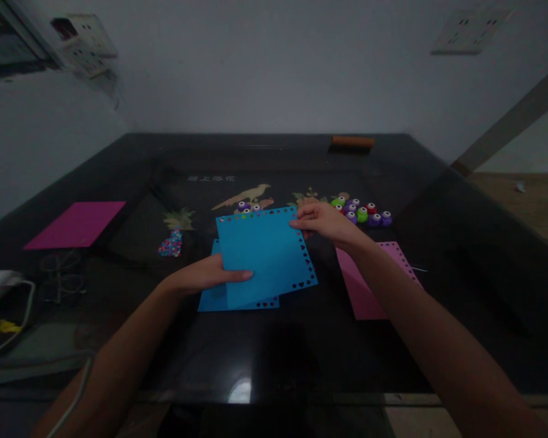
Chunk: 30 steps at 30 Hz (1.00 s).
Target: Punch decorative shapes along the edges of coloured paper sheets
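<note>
A blue paper sheet (265,252) with small shapes punched along its edges is held just above the dark table (274,347). My left hand (210,274) pinches its lower left edge, thumb on top. My right hand (322,222) grips its upper right corner. A second blue sheet (214,298) lies flat underneath, partly hidden. Beneath my right forearm lies a pink punched sheet (369,286).
Several small coloured craft punches (360,211) cluster behind my right hand. A magenta sheet (75,225) lies at the far left, a heap of paper confetti (171,244) near it. Glasses (61,277) and a white cabled device (0,286) sit at the left edge. An orange block (352,142) rests at the back.
</note>
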Each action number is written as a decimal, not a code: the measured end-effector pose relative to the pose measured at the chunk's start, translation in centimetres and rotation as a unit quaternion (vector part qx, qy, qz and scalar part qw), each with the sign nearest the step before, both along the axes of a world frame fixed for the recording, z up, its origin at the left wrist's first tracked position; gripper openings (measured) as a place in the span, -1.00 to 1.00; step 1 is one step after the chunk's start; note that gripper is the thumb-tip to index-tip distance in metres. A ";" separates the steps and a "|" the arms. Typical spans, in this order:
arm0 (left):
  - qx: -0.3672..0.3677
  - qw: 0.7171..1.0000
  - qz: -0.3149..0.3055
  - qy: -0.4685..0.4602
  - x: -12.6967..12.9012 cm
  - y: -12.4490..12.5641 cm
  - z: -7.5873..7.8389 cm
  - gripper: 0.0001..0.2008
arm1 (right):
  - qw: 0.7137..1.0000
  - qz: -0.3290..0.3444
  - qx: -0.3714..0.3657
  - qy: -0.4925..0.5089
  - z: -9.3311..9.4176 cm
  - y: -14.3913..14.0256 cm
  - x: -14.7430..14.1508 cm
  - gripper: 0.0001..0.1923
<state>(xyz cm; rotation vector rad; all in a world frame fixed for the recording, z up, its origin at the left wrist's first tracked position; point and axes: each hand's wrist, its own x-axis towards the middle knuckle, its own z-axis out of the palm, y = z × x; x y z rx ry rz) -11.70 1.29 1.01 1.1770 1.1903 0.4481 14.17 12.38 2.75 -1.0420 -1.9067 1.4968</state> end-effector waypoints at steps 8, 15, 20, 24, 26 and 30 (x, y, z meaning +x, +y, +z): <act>-0.009 1.000 -0.008 0.020 1.3 -0.6 0.2 -0.32 | 1.000 -0.007 -0.010 0.001 -0.1 0.0 -0.1 -0.79; -0.044 0.998 -0.052 0.009 2.3 -1.0 0.5 -0.63 | 0.996 -0.082 0.019 0.018 0.1 0.2 -0.2 -0.88; -0.028 0.998 -0.048 0.011 2.6 -1.0 0.5 -0.66 | 0.993 -0.114 0.042 0.010 0.0 0.5 0.0 -0.88; -0.033 0.998 -0.046 0.013 2.6 -1.0 0.7 -0.66 | 0.986 -0.152 0.064 0.020 0.3 0.6 -0.3 -0.87; -0.035 0.998 -0.044 0.012 2.6 -1.0 0.8 -0.65 | 0.985 -0.155 0.078 0.015 0.6 0.8 -0.5 -0.89; -0.041 0.998 -0.049 0.012 2.6 -1.0 0.9 -0.64 | 0.983 -0.143 0.111 -0.021 1.5 1.7 -1.2 -0.90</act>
